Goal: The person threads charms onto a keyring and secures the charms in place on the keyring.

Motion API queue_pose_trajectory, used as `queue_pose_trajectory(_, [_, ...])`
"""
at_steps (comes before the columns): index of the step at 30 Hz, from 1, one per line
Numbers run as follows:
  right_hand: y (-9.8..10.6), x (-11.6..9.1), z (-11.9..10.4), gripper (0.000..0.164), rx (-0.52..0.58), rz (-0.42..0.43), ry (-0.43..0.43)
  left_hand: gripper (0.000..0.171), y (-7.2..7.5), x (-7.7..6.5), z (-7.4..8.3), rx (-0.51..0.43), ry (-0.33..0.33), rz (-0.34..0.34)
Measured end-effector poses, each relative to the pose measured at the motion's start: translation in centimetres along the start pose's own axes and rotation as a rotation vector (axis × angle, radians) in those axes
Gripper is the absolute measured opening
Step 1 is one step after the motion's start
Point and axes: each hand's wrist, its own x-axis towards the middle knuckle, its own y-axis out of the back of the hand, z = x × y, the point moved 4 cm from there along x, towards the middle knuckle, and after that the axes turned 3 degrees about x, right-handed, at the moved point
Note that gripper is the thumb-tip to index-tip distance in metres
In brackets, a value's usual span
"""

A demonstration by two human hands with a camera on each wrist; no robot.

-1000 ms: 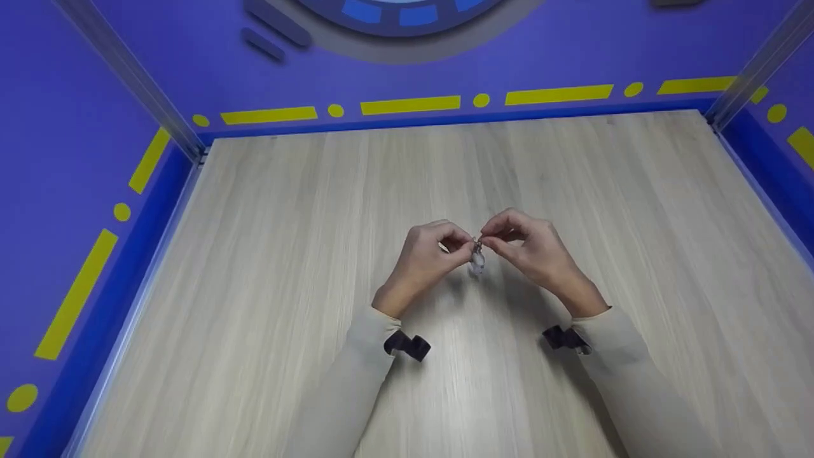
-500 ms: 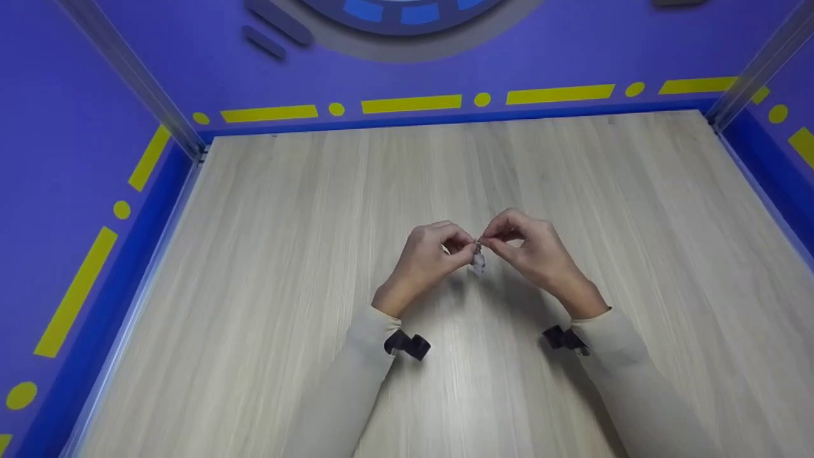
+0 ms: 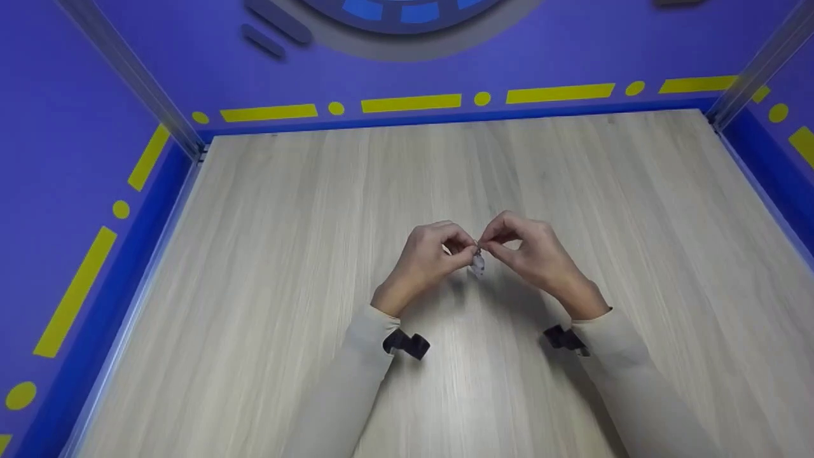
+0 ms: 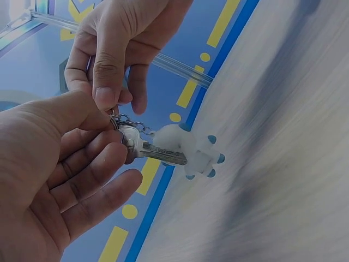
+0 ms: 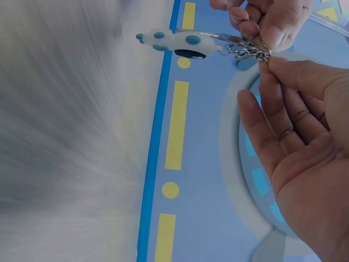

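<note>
Over the middle of the table, my left hand (image 3: 432, 251) and my right hand (image 3: 534, 251) meet fingertip to fingertip at a small metal key ring (image 5: 263, 48). Thumb and forefinger of the left hand pinch the ring near the key's head. The right hand pinches the ring from the other side, where a short chain (image 5: 244, 53) joins it. A silver key (image 4: 163, 153) hangs from the ring in the left wrist view. Beside it dangles a white figure charm (image 5: 182, 43) with blue-green spots and a dark oval patch. Fingertips partly hide the ring.
A pale wood-grain table (image 3: 286, 267) lies under both hands. Blue panels with yellow marks (image 3: 410, 103) wall its back and sides, with metal posts (image 3: 127, 76) at the rear corners. Black wrist straps (image 3: 407, 343) sit on both sleeves.
My right hand has shifted very slightly at the ring, its fingertips edging toward the left hand. The left hand stays nearly still, and the charm sways a little below.
</note>
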Motion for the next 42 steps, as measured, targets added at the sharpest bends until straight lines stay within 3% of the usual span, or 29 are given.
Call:
queue_pose_trajectory(8, [-0.1, 0.0, -0.1, 0.018, -0.007, 0.0, 0.002, 0.006, 0.1, 0.0, 0.1, 0.0, -0.006, 0.012])
queue_pose_trajectory(16, [-0.3, 0.0, -0.1, 0.021, 0.013, 0.025, -0.012, 0.006, 0.1, 0.1, 0.4, 0.096, -0.062, 0.047])
queue_pose_trajectory(27, [-0.4, 0.0, 0.3, 0.016, 0.112, 0.048, -0.147, 0.007, -0.2, -0.2, 1.1, 0.21, -0.158, 0.122])
queue_pose_trajectory(31, [-0.5, 0.0, 0.2, 0.016, 0.12, 0.062, -0.155, 0.009, -0.4, -0.2, 1.2, 0.24, -0.178, 0.152])
queue_pose_trajectory(36, [-0.7, 0.1, 0.2, 0.019, 0.095, 0.075, -0.131, 0.008, -0.5, -0.1, 0.9, 0.18, -0.135, 0.163])
queue_pose_trajectory(42, [-0.5, 0.0, 0.0, 0.016, 0.03, 0.07, -0.035, 0.004, -0.5, 0.1, 0.3, -0.036, 0.026, 0.124])
